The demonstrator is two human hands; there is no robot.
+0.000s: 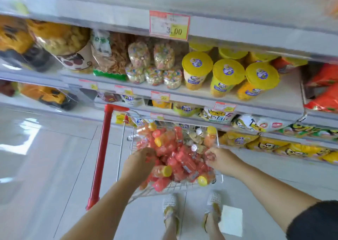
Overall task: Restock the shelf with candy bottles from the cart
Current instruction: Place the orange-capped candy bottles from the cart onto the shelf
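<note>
The cart (102, 148), full of candy bottles (175, 157), stands before the shelf (285, 95).

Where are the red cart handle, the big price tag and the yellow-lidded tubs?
red cart handle (100, 157), head view, middle of the bar.
big price tag (169, 24), head view, centre of the label.
yellow-lidded tubs (228, 71), head view, lid of the middle tub.

The only camera rides on the person's head, wide-angled, facing forward and tipped down. It looks from close above into the cart (175, 186), with the shelf (285, 93) rising just ahead, bowed at the frame's edges, and the floor (54, 157) and the person's feet (171, 210) straight below.
</note>
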